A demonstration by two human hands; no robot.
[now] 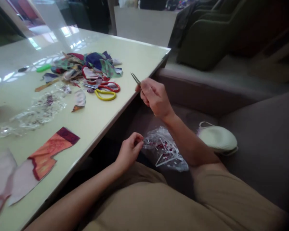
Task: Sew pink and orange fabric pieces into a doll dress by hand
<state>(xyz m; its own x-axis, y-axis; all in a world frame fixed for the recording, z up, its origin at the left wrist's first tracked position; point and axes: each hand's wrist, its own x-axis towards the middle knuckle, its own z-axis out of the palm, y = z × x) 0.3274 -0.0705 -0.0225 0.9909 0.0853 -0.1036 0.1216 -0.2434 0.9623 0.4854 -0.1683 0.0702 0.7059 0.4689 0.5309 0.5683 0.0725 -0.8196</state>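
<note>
Held in my right hand is a pair of tweezers, tips pointing up and left beside the table's edge. My left hand is lower, near my lap. Its thumb and forefinger close at the edge of a clear plastic bag holding white strips and small red and white pieces. The bag lies on the grey sofa seat, partly behind my right forearm. Nearest on the table is an orange and dark red patterned fabric piece, joined to pale fabric.
The pale glossy table carries scissors with red and yellow handles, a fabric scrap pile, crumpled clear plastic and a green object. A cream pouch sits on the sofa to my right.
</note>
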